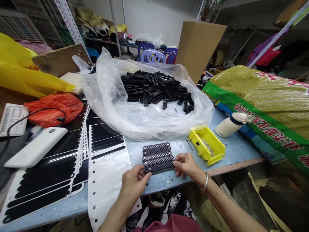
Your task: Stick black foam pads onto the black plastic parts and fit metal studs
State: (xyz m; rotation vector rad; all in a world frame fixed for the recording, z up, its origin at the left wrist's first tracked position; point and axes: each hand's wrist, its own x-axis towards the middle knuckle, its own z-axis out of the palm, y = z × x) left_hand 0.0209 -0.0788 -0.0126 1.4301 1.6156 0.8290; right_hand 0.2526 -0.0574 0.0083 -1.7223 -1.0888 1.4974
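On the speckled blue table (pixel 241 149), a row of several black perforated plastic strips (pixel 157 157) lies side by side between my hands. My left hand (pixel 134 183) grips the row's lower left end, and my right hand (pixel 187 166) holds its right end with the fingers spread. A yellow plastic bin (pixel 206 145) holding small metal pieces stands just beyond my right hand. Sheets of black strips on white perforated backing (pixel 106 161) lie just left of my left hand. A heap of black plastic parts (pixel 156 87) sits in a clear plastic bag (pixel 116 109) farther back.
More backed black strip sheets (pixel 43 174) cover the table's left side, beside a white power bank (pixel 36 146) and a red bag (pixel 54 109). A white bottle (pixel 229 125) and a large green-and-yellow woven sack (pixel 263 109) stand right; a cardboard box (pixel 199 48) rises behind.
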